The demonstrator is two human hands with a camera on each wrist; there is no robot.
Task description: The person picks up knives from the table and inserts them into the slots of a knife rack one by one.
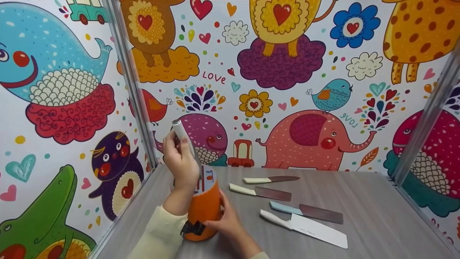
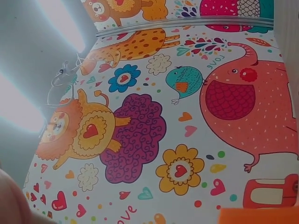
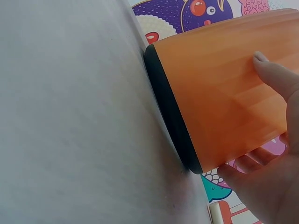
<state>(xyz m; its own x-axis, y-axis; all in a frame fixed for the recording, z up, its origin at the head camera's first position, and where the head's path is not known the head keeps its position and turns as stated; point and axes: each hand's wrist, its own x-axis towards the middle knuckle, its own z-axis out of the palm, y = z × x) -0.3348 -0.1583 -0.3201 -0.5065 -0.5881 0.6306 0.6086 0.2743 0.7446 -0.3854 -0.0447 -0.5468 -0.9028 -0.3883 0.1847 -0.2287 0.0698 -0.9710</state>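
An orange knife holder (image 1: 203, 212) with a dark base (image 3: 169, 109) stands on the table, tilted slightly in the head view. My right hand (image 1: 230, 221) grips its side, thumb on the near face and fingers around the far side. Above the holder's top, my left hand (image 1: 181, 162) holds a knife by its white handle (image 1: 182, 131). That knife's blade points down toward the slotted opening; the hand hides part of it, so how deep it sits I cannot tell. In the left wrist view only a blurred edge of the left hand (image 2: 11, 200) and an orange strip show.
Several knives lie to the right of the holder: a white cleaver (image 1: 318, 230), a blue-handled knife (image 1: 320, 213), a cream-handled broad knife (image 1: 273, 193) and a cream-handled pointed knife (image 1: 284, 179). Walls with cartoon prints enclose the grey table (image 1: 381, 216) at the back and sides.
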